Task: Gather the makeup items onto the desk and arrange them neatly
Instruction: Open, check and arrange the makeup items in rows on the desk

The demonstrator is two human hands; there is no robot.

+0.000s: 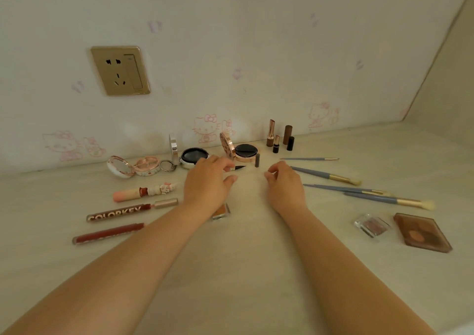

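Note:
My left hand (207,180) rests low over the middle of the pale desk (230,270). Its fingers are closed on a thin eyeliner pen (239,167) whose dark tip points right. The pen's grey-brown cap (257,160) lies just beyond the tip, apart from it. My right hand (284,183) hovers to the right with its fingers loosely curled and nothing in them. Two open cushion compacts (191,155) (243,151) stand behind the hands by the wall. A small orange pan (221,211) is half hidden under my left wrist.
Three lip glosses (128,213) and an open blush compact (133,166) lie at the left. Lipsticks and caps (270,136) stand at the back. Several blue-handled brushes (325,175) fan out on the right. Nearer lie a brown palette (422,232) and a clear pan (372,225).

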